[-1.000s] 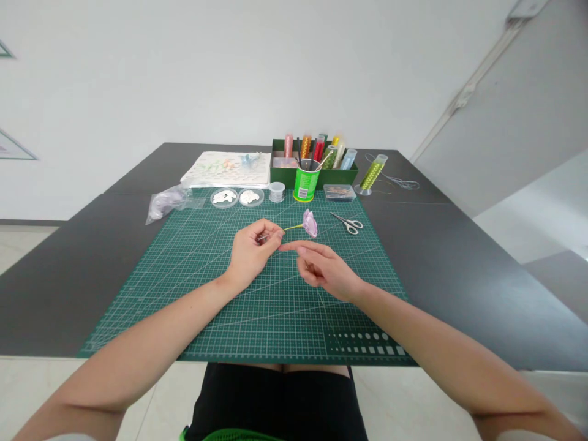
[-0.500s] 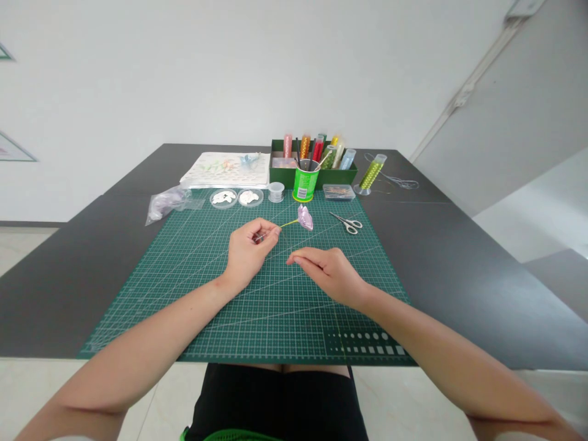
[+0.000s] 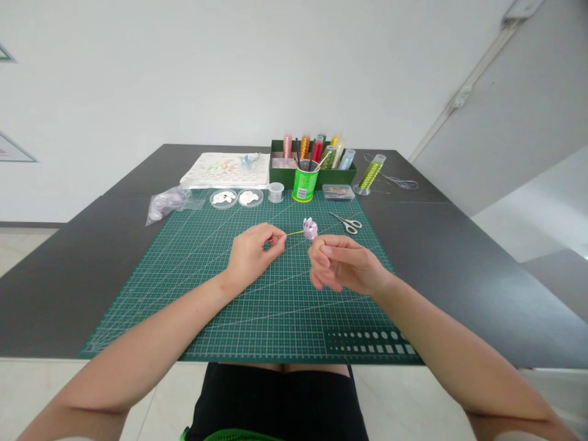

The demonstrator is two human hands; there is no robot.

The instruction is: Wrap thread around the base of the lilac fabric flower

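Observation:
A small lilac flower (image 3: 310, 228) on a thin yellow wire stem is held above the green cutting mat (image 3: 193, 294). My left hand (image 3: 251, 253) pinches the stem's end between thumb and fingertips. My right hand (image 3: 342, 265) is raised just right of and below the flower, its fingers curled, with thumb and forefinger reaching up to the flower's base; whether they grip it I cannot make out.
Scissors (image 3: 346, 223) lie on the mat right of the flower. At the back stand a green cup (image 3: 305, 184) of tools, a green box (image 3: 281, 171) of bead tubes, two small dishes (image 3: 223, 198), a clear bag (image 3: 168, 201), a pad (image 3: 227, 169) and a green wire spool (image 3: 371, 174).
My right hand lifted off the mat and moved up and right to the flower. The flower tilted down and toward me, and my left hand shifted slightly right.

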